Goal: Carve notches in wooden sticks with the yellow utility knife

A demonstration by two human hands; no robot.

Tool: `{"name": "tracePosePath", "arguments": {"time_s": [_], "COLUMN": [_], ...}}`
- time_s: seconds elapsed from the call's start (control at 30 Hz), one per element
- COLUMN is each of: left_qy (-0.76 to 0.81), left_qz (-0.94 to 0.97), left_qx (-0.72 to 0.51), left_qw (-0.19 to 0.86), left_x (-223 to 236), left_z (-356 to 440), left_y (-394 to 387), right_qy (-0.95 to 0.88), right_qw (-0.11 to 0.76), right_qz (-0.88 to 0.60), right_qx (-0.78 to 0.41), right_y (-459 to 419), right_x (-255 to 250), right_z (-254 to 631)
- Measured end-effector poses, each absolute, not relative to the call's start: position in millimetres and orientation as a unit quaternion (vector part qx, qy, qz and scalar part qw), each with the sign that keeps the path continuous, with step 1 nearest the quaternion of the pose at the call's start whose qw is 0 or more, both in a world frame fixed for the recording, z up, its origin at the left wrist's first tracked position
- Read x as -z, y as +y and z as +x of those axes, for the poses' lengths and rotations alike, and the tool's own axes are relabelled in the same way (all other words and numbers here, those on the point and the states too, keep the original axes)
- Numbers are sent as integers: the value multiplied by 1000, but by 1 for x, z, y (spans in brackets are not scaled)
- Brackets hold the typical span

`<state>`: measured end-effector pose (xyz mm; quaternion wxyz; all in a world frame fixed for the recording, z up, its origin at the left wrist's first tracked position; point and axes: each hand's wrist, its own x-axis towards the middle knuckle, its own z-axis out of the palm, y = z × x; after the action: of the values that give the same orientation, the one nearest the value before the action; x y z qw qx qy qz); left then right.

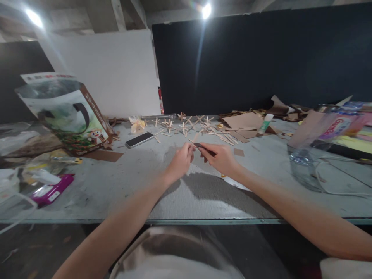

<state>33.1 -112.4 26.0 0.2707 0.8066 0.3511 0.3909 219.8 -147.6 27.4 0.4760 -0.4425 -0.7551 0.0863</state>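
1 phone (140, 140) lies on a worktable (116, 193), left of scattered sticks (186, 126); 1 glue stick (265, 124) sits to their right, beside cardboard (243, 121).

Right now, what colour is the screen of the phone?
The phone's screen looks black; it shows best in the head view.

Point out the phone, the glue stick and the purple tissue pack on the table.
Phone (140, 140): head view, middle of its dark screen.
Glue stick (265, 124): head view, middle of its barrel.
Purple tissue pack (55, 190): head view, purple part of its wrapper.
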Motion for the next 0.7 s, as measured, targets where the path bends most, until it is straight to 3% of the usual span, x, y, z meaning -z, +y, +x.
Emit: {"name": "tracePosePath", "arguments": {"time_s": [0.7], "left_qy": [410], "left_qz": [827], "left_qx": [-333], "left_qw": [194], "left_x": [-21], "left_z": [33], "left_y": [-110], "right_qy": [-720], "right_qw": [451], "right_qz": [-483], "right_qx": [-211], "right_y": [-157], "right_x": [-34], "right_z": [204]}}
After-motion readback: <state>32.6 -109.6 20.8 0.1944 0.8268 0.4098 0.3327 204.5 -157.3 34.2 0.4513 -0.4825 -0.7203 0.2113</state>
